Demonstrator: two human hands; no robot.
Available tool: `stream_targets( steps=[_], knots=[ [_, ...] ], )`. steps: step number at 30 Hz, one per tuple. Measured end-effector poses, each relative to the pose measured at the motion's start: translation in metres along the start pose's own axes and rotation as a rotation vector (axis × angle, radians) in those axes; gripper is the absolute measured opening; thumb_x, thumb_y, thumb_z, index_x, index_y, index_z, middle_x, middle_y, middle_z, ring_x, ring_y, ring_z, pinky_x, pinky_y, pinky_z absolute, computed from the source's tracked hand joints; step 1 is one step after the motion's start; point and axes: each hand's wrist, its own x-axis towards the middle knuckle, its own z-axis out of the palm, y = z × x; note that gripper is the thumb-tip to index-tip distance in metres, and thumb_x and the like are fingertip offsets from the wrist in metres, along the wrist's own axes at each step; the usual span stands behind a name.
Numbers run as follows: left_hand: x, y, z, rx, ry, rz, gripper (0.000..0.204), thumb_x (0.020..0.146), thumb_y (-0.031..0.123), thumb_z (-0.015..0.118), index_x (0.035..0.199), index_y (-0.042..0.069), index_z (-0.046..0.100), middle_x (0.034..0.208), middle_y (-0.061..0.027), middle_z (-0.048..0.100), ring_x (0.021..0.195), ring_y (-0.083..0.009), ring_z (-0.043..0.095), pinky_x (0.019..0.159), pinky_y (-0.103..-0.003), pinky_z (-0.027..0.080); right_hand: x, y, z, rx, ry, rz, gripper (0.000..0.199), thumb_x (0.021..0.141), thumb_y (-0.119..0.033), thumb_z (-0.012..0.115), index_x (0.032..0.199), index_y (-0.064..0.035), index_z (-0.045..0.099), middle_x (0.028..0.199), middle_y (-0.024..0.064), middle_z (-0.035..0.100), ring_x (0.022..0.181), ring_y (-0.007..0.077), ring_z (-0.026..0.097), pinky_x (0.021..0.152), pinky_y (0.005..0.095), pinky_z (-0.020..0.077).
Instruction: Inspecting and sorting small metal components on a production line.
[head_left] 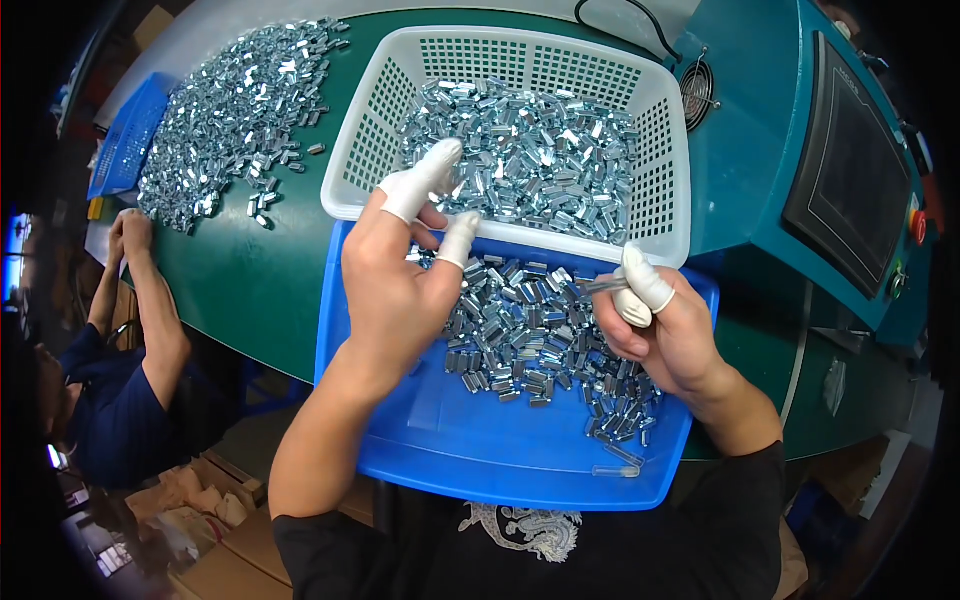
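My left hand (395,265) is over the near left rim of a white plastic basket (345,165) heaped with small shiny metal parts (530,160). White finger cots cover its thumb and index finger, which are apart, with no part visible between them. My right hand (665,325), also with white finger cots, pinches a slim grey metal piece (602,286) between thumb and fingers. The fingers hide part of that piece. Below both hands is a blue plastic tray (480,465), with many similar metal parts (530,320) lying loose in it.
Another heap of metal parts (245,100) covers the far left of the green table (270,300), beside a blue basket (130,140). A person (125,390) sits at left, hands near that heap. At right stands a teal machine (745,130) with a dark screen (850,165) and red button (917,226).
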Motion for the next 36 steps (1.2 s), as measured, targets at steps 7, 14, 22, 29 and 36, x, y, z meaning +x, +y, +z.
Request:
stream_targets(
  steps=[7, 14, 22, 29, 36],
  knots=[
    [-0.017, 0.010, -0.007, 0.257, -0.294, 0.192, 0.017, 0.069, 0.003, 0.070, 0.085, 0.004, 0.068, 0.075, -0.0076, 0.060, 0.066, -0.0207, 0.057, 0.056, -0.032, 0.047, -0.004, 0.005, -0.003, -0.055, 0.007, -0.014, 0.044, 0.099, -0.038, 0.032, 0.091, 0.0000, 0.054, 0.056, 0.0029, 0.045, 0.043, 0.0049, 0.032, 0.039, 0.0211, 0.0269],
    [-0.036, 0.002, 0.003, 0.666, -0.601, 0.123, 0.016, 0.069, 0.012, 0.071, 0.082, 0.004, 0.068, 0.081, -0.0097, 0.058, 0.078, -0.0269, 0.057, 0.067, -0.037, 0.048, -0.006, 0.004, 0.004, -0.022, 0.035, -0.018, 0.043, 0.099, -0.038, 0.035, 0.091, -0.0006, 0.054, 0.056, 0.0032, 0.046, 0.043, 0.0050, 0.032, 0.040, 0.0209, 0.0268],
    [-0.028, 0.024, 0.003, 0.037, -0.571, -0.169, 0.019, 0.072, 0.004, 0.071, 0.089, 0.001, 0.063, 0.087, -0.0087, 0.067, 0.076, -0.0179, 0.064, 0.064, -0.027, 0.049, -0.008, 0.009, -0.005, -0.332, 0.046, -0.187, 0.041, 0.099, -0.036, 0.035, 0.085, -0.0033, 0.055, 0.057, 0.0017, 0.048, 0.044, 0.0041, 0.034, 0.042, 0.0196, 0.0283],
    [-0.030, 0.033, 0.002, -0.271, -0.449, 0.015, 0.024, 0.072, 0.000, 0.072, 0.096, 0.002, 0.066, 0.080, -0.0065, 0.062, 0.072, -0.0136, 0.058, 0.062, -0.025, 0.047, -0.010, 0.010, 0.003, -0.500, 0.058, -0.376, 0.038, 0.098, -0.033, 0.040, 0.077, -0.0036, 0.053, 0.058, -0.0014, 0.048, 0.049, 0.0028, 0.035, 0.045, 0.0191, 0.0282],
    [-0.036, 0.034, 0.004, -0.299, -0.469, -0.037, 0.020, 0.071, 0.002, 0.074, 0.090, 0.000, 0.065, 0.080, -0.0105, 0.065, 0.071, -0.0211, 0.064, 0.065, -0.029, 0.050, -0.009, 0.013, 0.003, -0.544, 0.029, -0.332, 0.042, 0.099, -0.036, 0.037, 0.075, -0.0049, 0.052, 0.059, -0.0013, 0.049, 0.049, 0.0025, 0.035, 0.044, 0.0192, 0.0279]
  ],
)
